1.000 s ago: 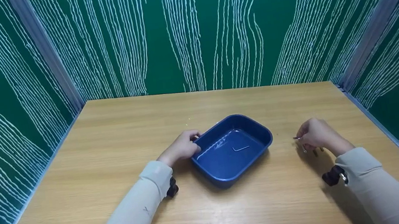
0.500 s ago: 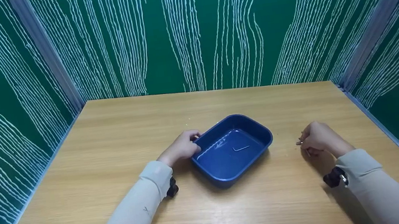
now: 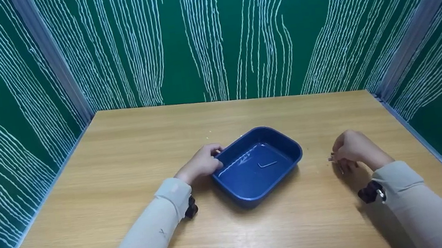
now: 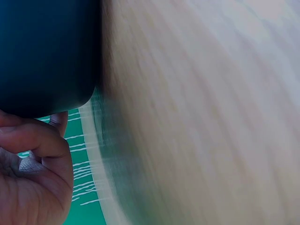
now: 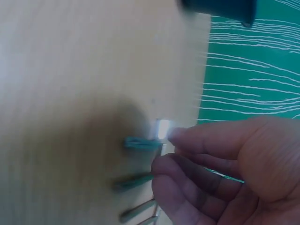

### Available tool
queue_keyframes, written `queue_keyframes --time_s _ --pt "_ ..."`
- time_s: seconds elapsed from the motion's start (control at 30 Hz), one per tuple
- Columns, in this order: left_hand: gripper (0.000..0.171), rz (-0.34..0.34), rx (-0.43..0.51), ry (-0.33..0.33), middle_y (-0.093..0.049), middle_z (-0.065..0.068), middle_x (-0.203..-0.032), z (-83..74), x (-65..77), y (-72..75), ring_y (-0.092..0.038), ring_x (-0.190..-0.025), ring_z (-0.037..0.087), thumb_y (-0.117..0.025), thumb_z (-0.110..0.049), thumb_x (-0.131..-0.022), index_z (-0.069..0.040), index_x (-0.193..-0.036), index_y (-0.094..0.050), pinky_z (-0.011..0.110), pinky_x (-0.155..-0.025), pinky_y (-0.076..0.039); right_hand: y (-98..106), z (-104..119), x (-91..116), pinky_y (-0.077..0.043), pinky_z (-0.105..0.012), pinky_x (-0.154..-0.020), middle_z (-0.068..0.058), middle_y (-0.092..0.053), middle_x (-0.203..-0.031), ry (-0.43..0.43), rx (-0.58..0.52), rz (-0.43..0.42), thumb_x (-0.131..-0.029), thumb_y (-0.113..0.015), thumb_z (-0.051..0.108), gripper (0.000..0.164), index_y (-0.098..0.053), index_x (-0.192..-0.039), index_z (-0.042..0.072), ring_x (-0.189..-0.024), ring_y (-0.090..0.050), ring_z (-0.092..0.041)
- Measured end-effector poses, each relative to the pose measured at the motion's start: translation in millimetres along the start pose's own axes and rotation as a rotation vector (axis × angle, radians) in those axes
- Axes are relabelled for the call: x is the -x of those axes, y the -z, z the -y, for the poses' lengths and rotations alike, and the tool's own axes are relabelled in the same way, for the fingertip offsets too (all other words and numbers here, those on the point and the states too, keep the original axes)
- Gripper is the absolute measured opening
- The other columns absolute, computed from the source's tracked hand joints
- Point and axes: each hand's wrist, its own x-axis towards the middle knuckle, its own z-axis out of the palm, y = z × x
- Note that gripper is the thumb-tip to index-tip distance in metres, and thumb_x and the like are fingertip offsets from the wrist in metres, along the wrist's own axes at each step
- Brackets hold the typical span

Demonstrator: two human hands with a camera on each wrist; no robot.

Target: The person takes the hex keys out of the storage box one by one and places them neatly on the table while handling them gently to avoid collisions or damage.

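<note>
My left hand (image 3: pixel 205 160) grips the left rim of a deep blue plastic tray (image 3: pixel 247 198). In the left wrist view, curled fingers (image 4: pixel 35 140) reach the tray's dark corner (image 4: pixel 47 70). A silver hex key (image 3: pixel 267 164) lies on the tray floor. To the right of the tray, my right hand (image 3: pixel 352 148) is low over the table with bent fingers. Beneath its fingertips are several L-shaped hex keys (image 5: pixel 140 143), their short arms pointing left in the right wrist view. A shiny metal end (image 5: pixel 163 129) is at the thumb tip; whether it is pinched is unclear.
The wooden table (image 3: pixel 155 136) has green walls (image 3: pixel 173 41) with white wavy lines behind it and on both sides. Tiny yellow specks (image 3: pixel 209 135) lie behind the tray. A dark camera (image 3: pixel 368 193) sits under the right wrist, another camera (image 3: pixel 191 207) under the left.
My right hand has dipped and shifted slightly, with its fingers moving over the hex keys. The left hand, the tray and the hex key inside it stay in place.
</note>
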Motion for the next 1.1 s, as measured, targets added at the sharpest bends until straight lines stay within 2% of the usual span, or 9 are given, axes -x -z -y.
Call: queue_keyframes --time_s 0.2,0.33,0.43,0.6,0.83,1.1 --pt "0.033 0.004 -0.014 0.002 -0.070 0.013 -0.114 -0.5 -0.2 -0.1 -0.063 -0.105 0.026 -0.062 0.006 -0.085 -0.005 -0.115 -0.070 0.038 -0.092 -0.055 10 11 1 -0.056 -0.035 -0.065 -0.026 -0.075 -0.106 0.004 0.006 -0.038 -0.094 -0.075 0.010 0.035 -0.071 -0.120 -0.013 -0.082 -0.070 -0.027" --pt "0.033 0.004 -0.020 0.001 -0.070 0.014 -0.116 -0.2 -0.2 -0.3 -0.063 -0.106 0.026 -0.062 0.006 -0.086 -0.005 -0.116 -0.070 0.038 -0.093 -0.054 12 19 2 -0.061 -0.047 -0.081 -0.030 -0.072 -0.120 0.039 0.019 -0.070 -0.097 -0.077 0.018 0.040 -0.071 -0.125 -0.010 -0.098 -0.070 -0.036" --pt "0.034 0.002 -0.023 -0.011 -0.071 0.013 -0.115 -0.1 -0.1 -0.2 -0.062 -0.104 0.025 -0.061 0.007 -0.085 -0.004 -0.116 -0.071 0.035 -0.088 -0.053 12 24 3 -0.059 -0.054 -0.088 -0.029 -0.072 -0.120 0.080 0.028 -0.094 -0.096 -0.080 0.024 0.045 -0.071 -0.127 -0.008 -0.103 -0.069 -0.039" --pt "0.035 0.001 -0.012 -0.038 -0.071 0.013 -0.110 0.2 0.3 -0.6 -0.062 -0.097 0.022 -0.061 0.008 -0.082 -0.003 -0.114 -0.072 0.029 -0.079 -0.051 9 28 1 -0.057 -0.045 -0.080 -0.024 -0.074 -0.112 0.161 0.032 -0.143 -0.093 -0.084 0.028 0.051 -0.071 -0.130 -0.005 -0.099 -0.070 -0.035" --pt "0.034 0.002 -0.003 -0.033 -0.071 0.013 -0.111 -0.4 0.6 -0.3 -0.063 -0.100 0.023 -0.060 0.007 -0.083 -0.004 -0.114 -0.072 0.030 -0.081 -0.052 5 40 2 -0.060 -0.056 -0.091 -0.028 -0.073 -0.121 0.261 -0.003 -0.166 -0.094 -0.084 0.023 0.051 -0.070 -0.135 -0.003 -0.108 -0.072 -0.042" --pt "0.031 0.000 -0.021 -0.017 -0.071 0.012 -0.111 -1.7 0.2 0.8 -0.062 -0.101 0.024 -0.060 0.006 -0.086 -0.005 -0.113 -0.072 0.031 -0.084 -0.053 2 57 3 -0.059 -0.059 -0.096 -0.026 -0.072 -0.128 0.313 -0.048 -0.176 -0.096 -0.083 0.022 0.047 -0.070 -0.137 0.001 -0.113 -0.071 -0.043"
